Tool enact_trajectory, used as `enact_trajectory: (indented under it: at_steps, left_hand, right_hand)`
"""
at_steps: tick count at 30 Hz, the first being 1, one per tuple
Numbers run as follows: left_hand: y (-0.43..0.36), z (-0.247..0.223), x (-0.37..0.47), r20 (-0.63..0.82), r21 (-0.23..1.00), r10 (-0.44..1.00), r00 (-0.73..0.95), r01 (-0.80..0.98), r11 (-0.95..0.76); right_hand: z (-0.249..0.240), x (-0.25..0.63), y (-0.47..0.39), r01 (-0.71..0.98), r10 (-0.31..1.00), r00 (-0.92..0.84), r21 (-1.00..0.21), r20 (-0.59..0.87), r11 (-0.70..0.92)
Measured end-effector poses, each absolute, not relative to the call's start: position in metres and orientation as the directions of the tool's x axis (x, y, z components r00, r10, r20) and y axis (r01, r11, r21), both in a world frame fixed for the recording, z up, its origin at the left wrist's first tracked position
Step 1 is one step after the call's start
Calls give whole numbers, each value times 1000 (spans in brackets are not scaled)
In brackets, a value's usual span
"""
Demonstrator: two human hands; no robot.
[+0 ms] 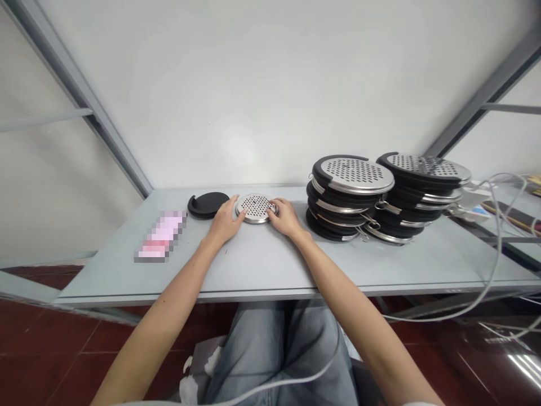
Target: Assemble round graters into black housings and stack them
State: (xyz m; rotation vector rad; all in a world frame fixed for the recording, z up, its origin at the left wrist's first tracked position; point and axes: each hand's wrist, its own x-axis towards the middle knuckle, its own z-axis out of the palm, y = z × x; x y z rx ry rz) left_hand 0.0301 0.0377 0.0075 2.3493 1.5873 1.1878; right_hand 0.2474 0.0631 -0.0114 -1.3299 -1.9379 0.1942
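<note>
A round metal disc with a perforated top (256, 207) lies flat on the grey table (262, 265), between my two hands. My left hand (227, 221) grips its left edge, the thumb resting near the rim. On the opposite edge, my right hand (286, 216) holds on with thumb and fingers over the rim. Just left of my left hand sits a black round cover (208, 204) with a raised, partly open rim.
Right of my hands stands a stack of black-rimmed perforated discs (350, 197), with a second stack (416, 197) beside it. A pixelated pink item (161, 235) lies at left. White cables (499, 242) hang over the table's right side. A wall (253, 96) rises behind.
</note>
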Motion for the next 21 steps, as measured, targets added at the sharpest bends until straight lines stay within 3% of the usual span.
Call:
enact_trajectory:
  at_steps: [6, 13, 21]
  left_hand:
    - [37, 4, 29, 478, 404, 809, 342, 732, -548]
    - [35, 2, 31, 447, 433, 819, 360, 714, -550]
    - [31, 3, 33, 470, 431, 784, 407, 669, -606]
  right_hand:
    - [-18, 248, 66, 745, 871, -193, -511, 452, 429]
    - [-20, 246, 66, 740, 859, -170, -513, 484, 435]
    - [-19, 245, 62, 786, 861, -285, -411, 421, 461]
